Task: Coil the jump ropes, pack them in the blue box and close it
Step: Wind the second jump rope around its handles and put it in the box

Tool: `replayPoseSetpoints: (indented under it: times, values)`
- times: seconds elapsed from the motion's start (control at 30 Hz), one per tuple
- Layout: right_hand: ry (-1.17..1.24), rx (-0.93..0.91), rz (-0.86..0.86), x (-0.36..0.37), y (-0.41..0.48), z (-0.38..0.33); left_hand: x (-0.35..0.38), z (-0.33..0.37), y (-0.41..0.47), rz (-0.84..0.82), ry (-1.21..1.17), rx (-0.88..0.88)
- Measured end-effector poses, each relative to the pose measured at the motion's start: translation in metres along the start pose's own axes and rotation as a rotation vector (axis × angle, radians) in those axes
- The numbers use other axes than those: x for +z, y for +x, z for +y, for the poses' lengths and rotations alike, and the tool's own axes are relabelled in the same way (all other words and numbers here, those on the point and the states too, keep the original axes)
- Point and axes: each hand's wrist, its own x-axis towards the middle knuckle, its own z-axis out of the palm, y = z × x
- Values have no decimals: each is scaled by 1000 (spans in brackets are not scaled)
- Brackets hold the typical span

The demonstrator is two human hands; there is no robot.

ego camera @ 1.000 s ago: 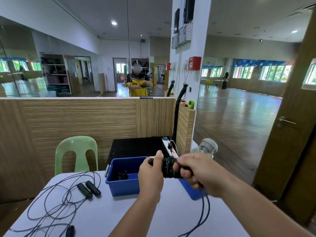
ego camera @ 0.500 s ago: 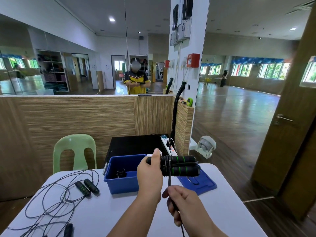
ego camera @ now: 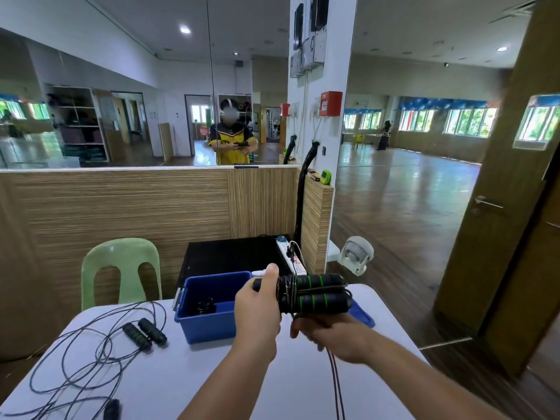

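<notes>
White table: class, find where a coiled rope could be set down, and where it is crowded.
Bare table lies before the blue box, between the loose ropes and the left forearm. Crowded: the left side, under rope loops and handles; the blue lid takes the far right.

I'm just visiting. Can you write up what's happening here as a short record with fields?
Left hand: grips two black handles together
Right hand: below the handles, holds the cord that wraps them and trails down
Blue box: open, one coiled rope inside
Lid: on the white table, behind the right hand
Loose ropes: uncoiled on the table, left of the box
</notes>
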Motion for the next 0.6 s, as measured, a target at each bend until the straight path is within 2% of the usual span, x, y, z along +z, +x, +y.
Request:
replayPoseSetpoints:
  times: [0.1, 0.17, 0.27, 0.33, 0.6]
  values:
    - [-69, 43, -45, -26, 11, -4, -3, 4, 0, -29, -13, 4]
    - [-200, 85, -78, -43, 17, -11, -5, 7, 1, -56, -34, 12]
    - [-141, 42, -137, -66, 26, -20, -5, 13, -2, -100, -33, 33]
    - [-199, -20, -146, -78, 37, -18, -6, 16, -4, -110, -18, 57]
    - [-353, 4, -265, -124, 53, -60, -4, 9, -6, -106, -20, 114]
